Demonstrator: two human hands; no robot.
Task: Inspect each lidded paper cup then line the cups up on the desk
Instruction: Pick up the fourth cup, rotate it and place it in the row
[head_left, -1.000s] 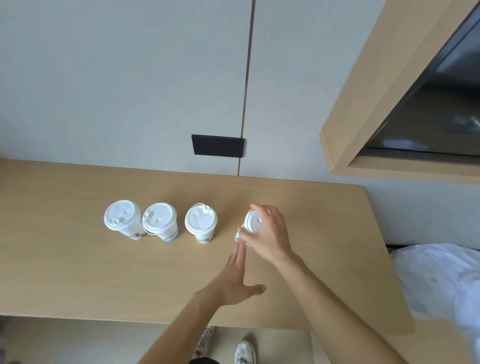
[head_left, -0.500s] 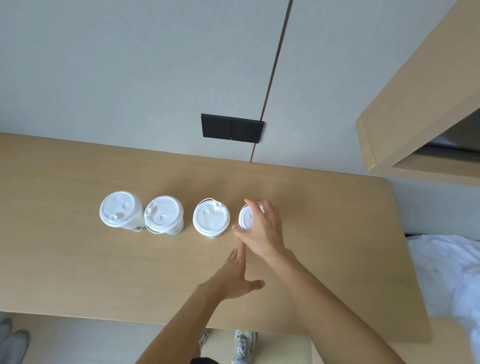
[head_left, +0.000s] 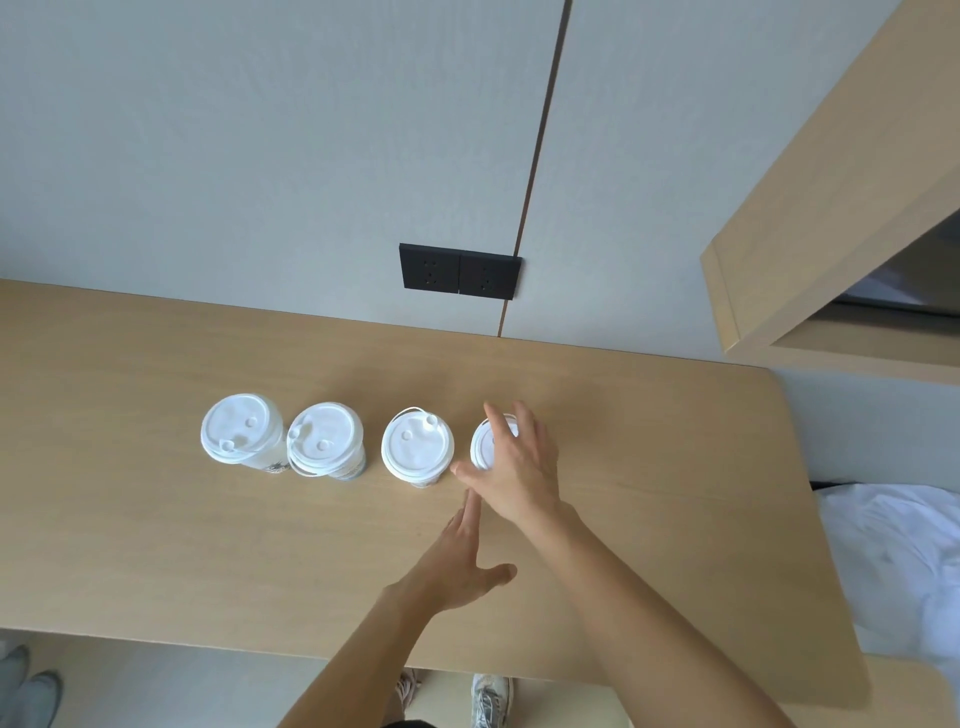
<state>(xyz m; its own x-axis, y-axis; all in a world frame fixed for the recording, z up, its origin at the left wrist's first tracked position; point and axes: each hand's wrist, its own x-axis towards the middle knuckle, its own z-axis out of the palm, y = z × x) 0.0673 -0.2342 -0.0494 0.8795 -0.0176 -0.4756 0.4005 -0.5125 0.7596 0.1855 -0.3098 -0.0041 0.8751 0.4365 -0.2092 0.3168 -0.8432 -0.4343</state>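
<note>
The fourth lidded cup (head_left: 485, 447), right of centre, is loosely cupped by the right hand (head_left: 519, 467); the left hand (head_left: 457, 561) lies open. Spacing should be matched before release.

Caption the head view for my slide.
Right hand over the fourth white-lidded paper cup in a row on the light wooden desk; left hand open.

Four lidded paper cups (head_left: 243, 434) (head_left: 326, 440) (head_left: 417, 448) (head_left: 483, 447) on one worktop (head_left: 156, 519); two hands (head_left: 457, 564) (head_left: 519, 467); two black wall sockets (head_left: 430, 267) (head_left: 487, 274); two shoes (head_left: 491, 696) (head_left: 408, 686) below.
</note>
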